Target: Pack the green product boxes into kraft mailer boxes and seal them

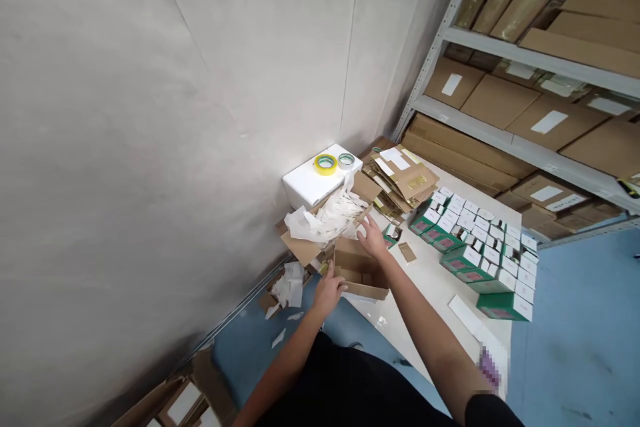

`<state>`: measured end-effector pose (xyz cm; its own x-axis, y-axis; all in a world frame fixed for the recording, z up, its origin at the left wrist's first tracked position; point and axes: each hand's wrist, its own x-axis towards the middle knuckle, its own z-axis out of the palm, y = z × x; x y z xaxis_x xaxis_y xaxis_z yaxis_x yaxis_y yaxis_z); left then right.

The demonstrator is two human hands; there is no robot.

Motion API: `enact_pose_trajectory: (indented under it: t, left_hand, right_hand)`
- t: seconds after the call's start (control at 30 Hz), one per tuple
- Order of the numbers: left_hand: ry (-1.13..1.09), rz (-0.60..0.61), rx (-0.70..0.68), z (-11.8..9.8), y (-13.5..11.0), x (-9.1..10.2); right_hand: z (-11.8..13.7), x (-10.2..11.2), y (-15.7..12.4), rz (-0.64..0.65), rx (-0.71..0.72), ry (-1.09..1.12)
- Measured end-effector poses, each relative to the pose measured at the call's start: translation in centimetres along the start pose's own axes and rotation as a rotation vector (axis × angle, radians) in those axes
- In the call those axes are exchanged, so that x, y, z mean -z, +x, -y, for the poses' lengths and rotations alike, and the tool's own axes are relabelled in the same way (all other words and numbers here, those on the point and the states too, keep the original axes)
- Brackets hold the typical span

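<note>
A small open cardboard box (361, 291) stands at the near left corner of the white table, with brown cardboard visible inside. My left hand (327, 292) grips its left edge, the forefinger pointing up along the side and the thumb over the rim. At the far right rim, my right hand (371, 238) has its fingers round the box's upper edge. Just beyond both hands, a larger carton holds a heap of crumpled white paper (336, 215). A small green box (393, 234) lies right of my right hand, beside a little brown cardboard piece (407, 252).
Rows of green-and-white boxes (475, 240) cover the table's right side. Flattened cartons (407, 177) are stacked behind. Yellow tape (325, 164) and a second roll (346, 160) sit on a white box (313, 185). Paper scraps (289, 287) lie low left. Shelves (530, 60) hold cartons.
</note>
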<state>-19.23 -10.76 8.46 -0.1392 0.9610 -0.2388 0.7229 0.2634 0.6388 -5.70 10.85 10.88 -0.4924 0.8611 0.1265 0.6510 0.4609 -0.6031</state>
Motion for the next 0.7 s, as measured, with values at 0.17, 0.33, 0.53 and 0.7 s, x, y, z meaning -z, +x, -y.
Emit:
enact_pose_trajectory:
  t: [0.17, 0.33, 0.53, 0.7]
  left_hand:
    - [-0.022, 0.096, -0.019, 1.5, 1.0, 1.6]
    - [-0.061, 0.130, -0.055, 2.4, 1.6, 1.6]
    - [-0.105, 0.103, -0.123, 3.2, 2.3, 1.4]
    - [-0.095, 0.125, -0.127, 3.4, 2.6, 1.6]
  right_hand:
    - [0.6, -2.3, 6.7, 0.113, -0.028, -0.090]
    - [0.1, -4.1, 10.5, 0.372, -0.061, -0.225]
    - [0.1, -5.4, 10.9, 0.331, -0.078, -0.212]
    - [0.5, -4.3, 9.5, 0.144, -0.052, -0.149]
